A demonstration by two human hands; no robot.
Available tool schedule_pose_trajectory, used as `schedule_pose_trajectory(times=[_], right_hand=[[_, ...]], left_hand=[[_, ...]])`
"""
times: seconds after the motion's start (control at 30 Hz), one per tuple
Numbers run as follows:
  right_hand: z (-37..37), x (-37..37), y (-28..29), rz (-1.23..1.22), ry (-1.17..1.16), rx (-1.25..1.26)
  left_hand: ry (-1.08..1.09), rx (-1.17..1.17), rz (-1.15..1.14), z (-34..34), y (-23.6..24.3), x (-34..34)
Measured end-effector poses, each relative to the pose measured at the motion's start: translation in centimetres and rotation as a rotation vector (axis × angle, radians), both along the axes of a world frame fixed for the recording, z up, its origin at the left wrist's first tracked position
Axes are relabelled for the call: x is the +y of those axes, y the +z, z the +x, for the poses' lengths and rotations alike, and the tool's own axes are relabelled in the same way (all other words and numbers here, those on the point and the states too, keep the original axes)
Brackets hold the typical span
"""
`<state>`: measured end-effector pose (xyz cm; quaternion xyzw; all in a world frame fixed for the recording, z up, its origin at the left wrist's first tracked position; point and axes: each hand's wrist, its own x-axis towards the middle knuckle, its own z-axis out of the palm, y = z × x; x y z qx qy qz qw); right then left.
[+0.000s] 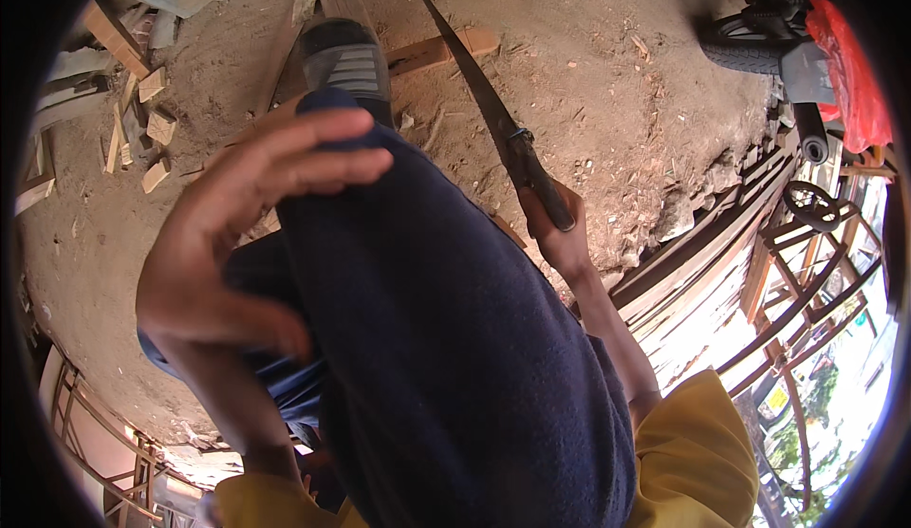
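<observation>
- One tool, a saw [481, 82], appears in the head view, to the right of the shoe [346, 68], its blade pointing away from the person.
- The right hand [560, 241] has its fingers wrapped around the dark handle [539, 182].
- The left hand [195, 258], blurred, is at the trouser leg [418, 262], thumb and fingers apart; whether it touches, one cannot tell.
- The saw seems light, its thin blade probably flexible sideways; the handle is the safer place for holding.

The long, dark, tapered metal saw [501, 118] in the person's right hand [567, 247] is right of the navy fabric-clad leg [446, 319]. Small, blocky, pale wood offcuts [161, 128] lie left on the brown dirt floor [607, 101].
</observation>
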<state>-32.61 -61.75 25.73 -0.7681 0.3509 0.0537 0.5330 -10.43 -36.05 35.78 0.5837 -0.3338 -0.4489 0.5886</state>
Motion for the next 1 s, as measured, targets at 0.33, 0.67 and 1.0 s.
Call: schedule_pose_trajectory(times=[0.33,0.67,1.0], right_hand=[[3.3,0.3,0.0,0.067,0.028,-0.054],[5.2,-0.4,-0.5,-0.022,0.076,-0.057],[1.1,0.2,4.5,-0.058,0.142,0.001]], left_hand=[[0.1,-0.839,1.275,3.2,-25.4,2.4],[0.271,-0.673,1.146,3.4,-30.4,2.4],[0.263,-0.626,0.963,5.4,-35.8,6.5]])
